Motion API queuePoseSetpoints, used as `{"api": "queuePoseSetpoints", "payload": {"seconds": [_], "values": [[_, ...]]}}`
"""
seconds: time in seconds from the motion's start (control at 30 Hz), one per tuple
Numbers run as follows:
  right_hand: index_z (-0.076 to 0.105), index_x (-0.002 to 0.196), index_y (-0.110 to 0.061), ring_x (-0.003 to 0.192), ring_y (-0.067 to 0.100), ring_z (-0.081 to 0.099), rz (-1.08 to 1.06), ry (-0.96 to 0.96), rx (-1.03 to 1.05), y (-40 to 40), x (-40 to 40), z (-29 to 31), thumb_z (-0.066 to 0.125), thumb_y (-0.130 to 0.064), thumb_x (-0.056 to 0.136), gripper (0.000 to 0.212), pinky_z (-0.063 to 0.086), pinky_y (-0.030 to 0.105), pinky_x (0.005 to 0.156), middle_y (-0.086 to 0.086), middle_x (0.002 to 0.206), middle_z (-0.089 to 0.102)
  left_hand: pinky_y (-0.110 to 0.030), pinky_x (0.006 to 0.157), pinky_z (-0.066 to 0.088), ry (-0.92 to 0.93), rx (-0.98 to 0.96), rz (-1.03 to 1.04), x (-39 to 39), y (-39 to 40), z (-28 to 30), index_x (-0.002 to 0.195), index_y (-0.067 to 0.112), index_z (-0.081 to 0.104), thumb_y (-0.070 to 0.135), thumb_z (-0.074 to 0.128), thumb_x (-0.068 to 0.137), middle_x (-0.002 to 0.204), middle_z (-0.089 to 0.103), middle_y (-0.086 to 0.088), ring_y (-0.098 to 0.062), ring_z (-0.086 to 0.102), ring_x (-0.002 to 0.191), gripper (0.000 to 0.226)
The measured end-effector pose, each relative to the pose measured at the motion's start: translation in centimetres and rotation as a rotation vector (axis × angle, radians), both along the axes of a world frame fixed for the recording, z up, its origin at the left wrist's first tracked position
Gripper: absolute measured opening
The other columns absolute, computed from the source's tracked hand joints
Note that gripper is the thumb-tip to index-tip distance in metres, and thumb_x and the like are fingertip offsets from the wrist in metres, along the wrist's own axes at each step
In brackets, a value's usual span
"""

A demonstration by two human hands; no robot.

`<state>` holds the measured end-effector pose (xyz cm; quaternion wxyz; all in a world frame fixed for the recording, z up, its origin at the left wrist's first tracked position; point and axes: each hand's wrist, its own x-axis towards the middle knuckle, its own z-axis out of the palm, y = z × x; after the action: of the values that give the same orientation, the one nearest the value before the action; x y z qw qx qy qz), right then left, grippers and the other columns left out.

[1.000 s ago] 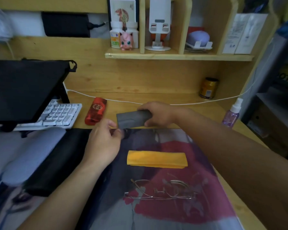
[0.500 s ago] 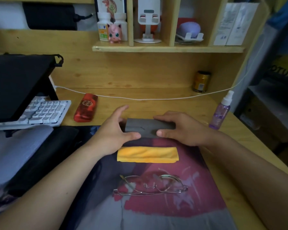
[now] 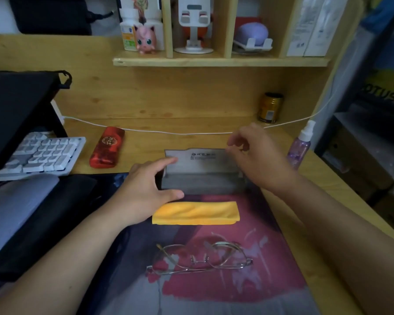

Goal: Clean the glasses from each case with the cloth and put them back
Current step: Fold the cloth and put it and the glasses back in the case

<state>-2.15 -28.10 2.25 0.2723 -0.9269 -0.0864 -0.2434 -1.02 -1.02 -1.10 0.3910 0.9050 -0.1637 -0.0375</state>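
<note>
The grey glasses case (image 3: 203, 176) stands open at the far edge of the desk mat (image 3: 237, 280) on the tabletop (image 3: 191, 142), its flap raised; the left hand (image 3: 146, 189) steadies its left end with fingers spread and thumb at the front, while the right hand (image 3: 257, 160) hovers by the flap's right corner, loosely curled and holding nothing. The wire-framed glasses (image 3: 200, 260) lie folded on the mat, nearest the person, just behind the folded yellow cloth (image 3: 196, 212). Judged light, thin and easily bent, with smudge-prone lenses, they are best lifted by the bridge or temple hinges.
</note>
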Motion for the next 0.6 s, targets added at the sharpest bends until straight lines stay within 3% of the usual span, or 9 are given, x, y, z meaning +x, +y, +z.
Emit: {"api": "queuePoseSetpoints", "payload": {"seconds": [0.07, 0.17, 0.23, 0.33, 0.43, 0.53, 0.6], "values": [[0.068, 0.078, -0.025, 0.066, 0.007, 0.055, 0.181, 0.100, -0.125, 0.3, -2.6, 1.5, 0.065, -0.036, 0.093, 0.018, 0.043, 0.026, 0.062, -0.011, 0.069, 0.060, -0.040, 0.118, 0.032, -0.039, 0.011, 0.025, -0.4, 0.0, 0.1, 0.139, 0.052, 0.049, 0.048, 0.081, 0.078, 0.134, 0.046, 0.020, -0.009, 0.029, 0.145, 0.069], [0.071, 0.073, -0.022, 0.057, 0.011, 0.055, 0.217, 0.098, -0.308, 0.6, -4.3, 2.9, 0.061, -0.047, 0.092, 0.034, 0.043, 0.026, 0.055, -0.006, 0.060, 0.062, -0.039, 0.116, 0.030, -0.078, 0.073, 0.066, -0.7, -0.1, 0.3, 0.142, 0.046, 0.050, 0.047, 0.078, 0.082, 0.114, 0.042, 0.025, -0.014, 0.027, 0.141, 0.066], [0.073, 0.073, -0.021, 0.060, 0.009, 0.056, 0.248, 0.247, -0.235, 0.9, -4.4, 3.2, 0.067, -0.043, 0.091, 0.029, 0.039, 0.018, 0.054, -0.006, 0.061, 0.063, -0.037, 0.113, 0.028, -0.106, 0.130, 0.076, -0.5, 0.0, 0.2, 0.142, 0.045, 0.050, 0.051, 0.074, 0.084, 0.124, 0.045, 0.015, -0.017, 0.027, 0.138, 0.063], [0.077, 0.087, -0.028, 0.074, 0.001, 0.059, 0.270, 0.365, -0.408, 1.3, -4.4, 2.5, 0.069, -0.044, 0.090, 0.018, 0.041, 0.018, 0.063, -0.013, 0.076, 0.067, -0.035, 0.115, 0.028, -0.077, 0.050, 0.089, -0.1, 0.0, 0.0, 0.132, 0.043, 0.060, 0.058, 0.056, 0.093, 0.129, 0.046, 0.010, -0.015, 0.032, 0.135, 0.043], [0.075, 0.095, -0.030, 0.076, 0.000, 0.057, 0.282, 0.453, -0.480, 1.6, -4.7, 2.0, 0.068, -0.048, 0.089, 0.020, 0.039, 0.015, 0.060, -0.013, 0.079, 0.064, -0.041, 0.113, 0.037, -0.132, -0.068, 0.130, 0.5, -0.4, -0.5, 0.115, 0.036, 0.069, 0.047, 0.048, 0.102, 0.124, 0.056, 0.006, -0.022, 0.046, 0.129, 0.027], [0.069, 0.098, -0.030, 0.077, 0.002, 0.054, 0.260, 0.519, -0.510, 2.1, -5.2, 2.4, 0.069, -0.049, 0.088, 0.021, 0.043, 0.024, 0.064, -0.012, 0.085, 0.060, -0.019, 0.086, 0.043, -0.084, -0.102, 0.155, 0.7, -1.2, -0.2, 0.122, 0.040, 0.054, 0.033, 0.053, 0.102, 0.127, 0.055, 0.012, -0.011, 0.054, 0.115, 0.022], [0.066, 0.099, -0.030, 0.081, 0.004, 0.053, 0.244, 0.518, -0.539, 2.4, -5.6, 2.5, 0.068, -0.047, 0.088, 0.020, 0.046, 0.027, 0.070, -0.011, 0.090, 0.058, -0.018, 0.072, 0.041, -0.041, -0.153, 0.147, 0.8, -1.3, 0.0, 0.128, 0.041, 0.045, 0.026, 0.052, 0.102, 0.122, 0.057, 0.016, -0.008, 0.059, 0.103, 0.031]]}}
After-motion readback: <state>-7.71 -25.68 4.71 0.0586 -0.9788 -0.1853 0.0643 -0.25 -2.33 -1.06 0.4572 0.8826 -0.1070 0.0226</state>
